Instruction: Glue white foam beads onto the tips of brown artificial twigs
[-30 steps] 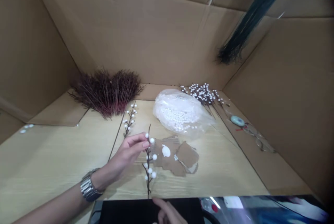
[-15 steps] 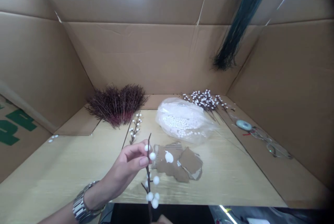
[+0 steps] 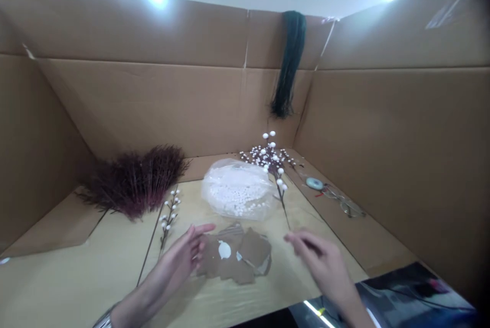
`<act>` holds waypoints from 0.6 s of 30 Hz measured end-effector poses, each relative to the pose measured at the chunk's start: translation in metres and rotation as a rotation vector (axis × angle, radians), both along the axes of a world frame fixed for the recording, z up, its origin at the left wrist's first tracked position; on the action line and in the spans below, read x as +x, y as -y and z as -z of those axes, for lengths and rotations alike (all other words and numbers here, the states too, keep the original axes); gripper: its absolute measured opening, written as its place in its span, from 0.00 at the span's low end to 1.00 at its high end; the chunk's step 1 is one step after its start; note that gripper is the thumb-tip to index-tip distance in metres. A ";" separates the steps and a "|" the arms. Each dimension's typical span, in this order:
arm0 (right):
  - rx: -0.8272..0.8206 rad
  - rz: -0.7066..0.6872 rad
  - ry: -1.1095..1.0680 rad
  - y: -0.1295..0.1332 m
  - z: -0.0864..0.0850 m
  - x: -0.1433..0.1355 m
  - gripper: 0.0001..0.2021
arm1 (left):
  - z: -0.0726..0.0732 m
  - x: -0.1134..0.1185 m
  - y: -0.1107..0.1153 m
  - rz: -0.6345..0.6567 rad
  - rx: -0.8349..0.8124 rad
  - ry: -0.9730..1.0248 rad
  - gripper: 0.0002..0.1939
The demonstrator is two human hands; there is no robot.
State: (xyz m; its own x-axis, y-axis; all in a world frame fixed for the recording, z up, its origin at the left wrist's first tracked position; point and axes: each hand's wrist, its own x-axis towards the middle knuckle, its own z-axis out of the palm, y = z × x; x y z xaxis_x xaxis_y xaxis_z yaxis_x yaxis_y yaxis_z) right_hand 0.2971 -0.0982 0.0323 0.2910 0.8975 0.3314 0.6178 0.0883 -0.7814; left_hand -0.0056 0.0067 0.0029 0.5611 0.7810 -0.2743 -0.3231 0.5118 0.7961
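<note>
My right hand (image 3: 319,259) pinches the lower end of a dark twig with white berries (image 3: 282,195). The twig stands upright and its berry tip overlaps the bunch of white-berry twigs (image 3: 254,155) at the back right. My left hand (image 3: 187,254) holds nothing, its index finger stretched out and the others loosely bent. It hovers beside torn cardboard pieces (image 3: 248,251) that carry a white glue-like blob (image 3: 224,250). Another white-berry twig (image 3: 168,216) lies left of centre, just beyond my left hand. Behind the cardboard sits a clear plastic bag of white balls (image 3: 237,190).
A pile of bare dark-red twigs (image 3: 138,180) lies at the back left. Dark green strands (image 3: 291,62) hang on the back cardboard wall (image 3: 153,108). Along the right side are a pale round object (image 3: 314,183) and glasses (image 3: 346,205).
My left hand has let go of the berry twig. My right hand, barely visible before, now holds it out to the right. The camera view has tilted up and turned right.
</note>
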 end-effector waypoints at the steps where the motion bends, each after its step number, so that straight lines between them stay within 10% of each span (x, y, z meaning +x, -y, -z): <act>1: -0.031 0.050 0.098 -0.013 -0.006 0.021 0.21 | 0.006 -0.006 -0.003 -0.029 0.019 -0.009 0.28; 11: -0.262 0.192 0.318 -0.178 0.020 0.114 0.14 | 0.034 -0.059 -0.017 -0.253 0.038 -0.075 0.24; 18: -0.304 0.212 0.239 -0.212 0.042 0.114 0.15 | 0.033 -0.078 -0.016 -0.351 -0.004 -0.118 0.22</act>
